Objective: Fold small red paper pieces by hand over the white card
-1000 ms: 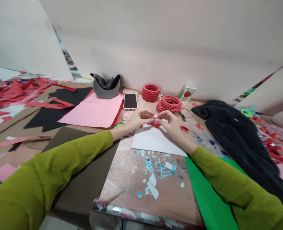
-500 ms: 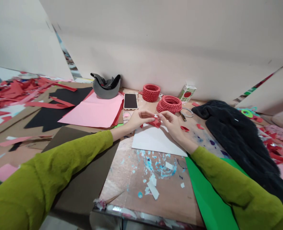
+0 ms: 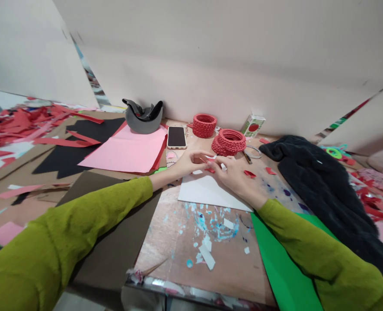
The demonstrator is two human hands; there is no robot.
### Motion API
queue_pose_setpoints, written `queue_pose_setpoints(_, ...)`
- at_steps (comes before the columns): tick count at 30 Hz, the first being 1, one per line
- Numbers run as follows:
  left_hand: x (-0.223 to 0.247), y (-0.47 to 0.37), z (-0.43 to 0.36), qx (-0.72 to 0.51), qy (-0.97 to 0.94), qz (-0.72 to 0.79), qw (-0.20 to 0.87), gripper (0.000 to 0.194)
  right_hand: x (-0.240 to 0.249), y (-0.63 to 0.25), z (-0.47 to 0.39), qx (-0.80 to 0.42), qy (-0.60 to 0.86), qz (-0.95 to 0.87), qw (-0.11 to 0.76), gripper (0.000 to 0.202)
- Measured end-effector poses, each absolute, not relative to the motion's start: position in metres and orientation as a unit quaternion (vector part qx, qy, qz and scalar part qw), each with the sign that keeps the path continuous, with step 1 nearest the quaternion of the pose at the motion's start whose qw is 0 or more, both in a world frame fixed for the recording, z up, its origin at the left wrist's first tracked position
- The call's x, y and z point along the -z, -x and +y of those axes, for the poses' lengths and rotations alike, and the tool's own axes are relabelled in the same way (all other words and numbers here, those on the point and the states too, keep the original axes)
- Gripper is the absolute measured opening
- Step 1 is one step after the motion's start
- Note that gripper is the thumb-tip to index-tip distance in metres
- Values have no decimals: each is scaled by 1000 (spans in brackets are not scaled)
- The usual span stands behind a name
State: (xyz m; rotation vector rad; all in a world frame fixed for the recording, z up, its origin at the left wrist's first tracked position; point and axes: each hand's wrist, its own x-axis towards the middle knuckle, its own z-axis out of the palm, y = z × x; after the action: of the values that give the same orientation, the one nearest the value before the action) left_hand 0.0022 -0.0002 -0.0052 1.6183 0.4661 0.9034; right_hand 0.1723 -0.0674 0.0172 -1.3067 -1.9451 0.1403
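Over a white sheet (image 3: 207, 193), my left hand (image 3: 189, 163) and my right hand (image 3: 230, 173) meet with fingertips pinched on a small red paper piece (image 3: 211, 170). Fingers cover most of that piece, so its full shape is hidden. Just beyond the hands lies a stack of red zigzag-edged rings (image 3: 228, 143). A second, taller red ring stack (image 3: 204, 126) stands behind it. To the right of my right hand are two small red folded scraps, one (image 3: 250, 174) nearer and the other (image 3: 270, 171) farther off.
A phone (image 3: 177, 137), a grey cap (image 3: 144, 119) and pink paper (image 3: 126, 149) lie to the left. At the right are a small carton (image 3: 253, 125), a dark furry cloth (image 3: 321, 185) and a green sheet (image 3: 285, 259). White scraps (image 3: 207, 257) litter the tabletop near its front edge.
My right hand has turned and lowered slightly, its fingers curling over the red paper piece, so less of it shows. My left hand stays almost in place.
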Motion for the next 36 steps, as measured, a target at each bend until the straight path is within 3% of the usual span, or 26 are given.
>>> queue_pose_setpoints(4,4,-1,-2,-402,-678,230,571,31,-17,-174,-67,-105,494,-754,420,34)
queue_pose_setpoints(14,-2,0,-6,-453,-647,231,568,35,-15,-173,-64,-137,478,-740,452,13)
queue_pose_setpoints(18,-1,-1,-6,-467,-646,233,557,42,-13,-176,-61,-165,485,-708,486,16)
queue_pose_setpoints(22,0,-3,-6,-435,-670,227,557,35,-8,-179,-57,-203,476,-683,515,20)
queue_pose_setpoints(31,3,-3,-1,-438,-669,220,559,34,-4,-182,-53,-376,422,-623,540,30)
queue_pose_setpoints(36,3,-3,-1,-435,-672,215,559,35,-5,-181,-53,-360,435,-626,537,33)
